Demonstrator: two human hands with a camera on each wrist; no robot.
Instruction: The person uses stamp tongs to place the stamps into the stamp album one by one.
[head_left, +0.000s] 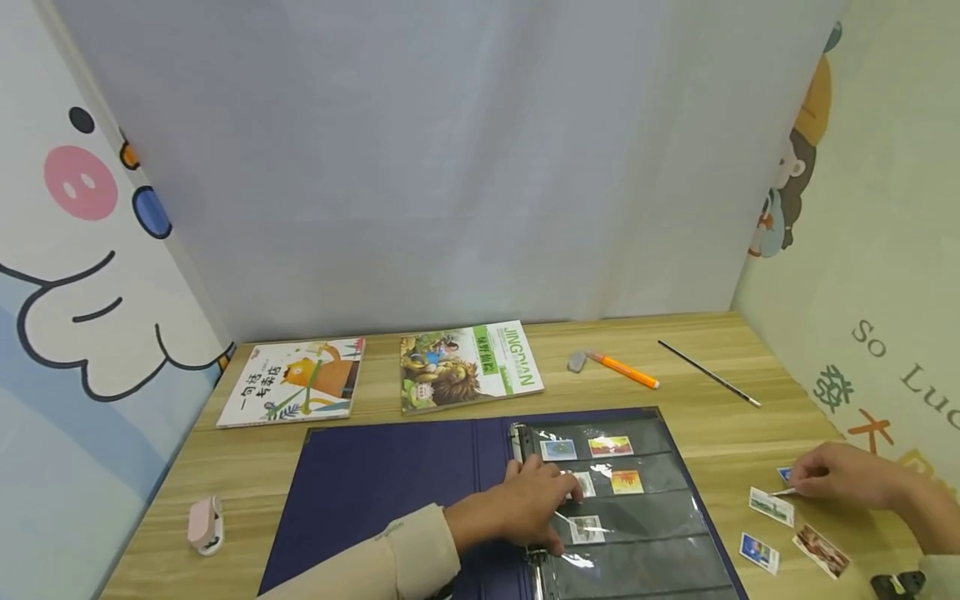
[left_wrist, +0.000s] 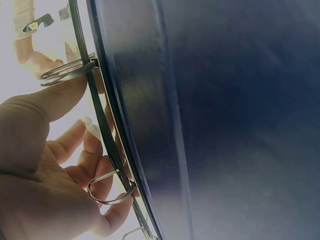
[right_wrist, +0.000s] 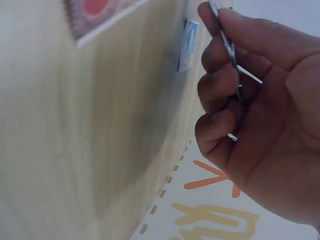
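Observation:
My left hand (head_left: 528, 504) rests on the black stamp page of an open blue album (head_left: 390, 475), beside its metal rings (left_wrist: 112, 192), with fingers spread and slightly bent. Stamps sit in the page's clear strips, among them a red-yellow stamp (head_left: 611, 447), an orange stamp (head_left: 627, 482) and a grey stamp (head_left: 587, 530). To the right of the album, my right hand (head_left: 843, 475) pinches metal tweezers (right_wrist: 229, 47), their tip at a green-and-white stamp (head_left: 771, 507) on the table. Whether the tip grips that stamp, I cannot tell. A blue stamp (head_left: 759, 553) and a brown stamp (head_left: 822, 551) lie nearby.
Two picture books, a white one (head_left: 292, 382) and a green-white one (head_left: 471, 367), lie behind the album. Further right are a grey lump (head_left: 577, 361), an orange pen (head_left: 626, 370) and a thin black stick (head_left: 708, 373). A pink device (head_left: 202, 525) stands left.

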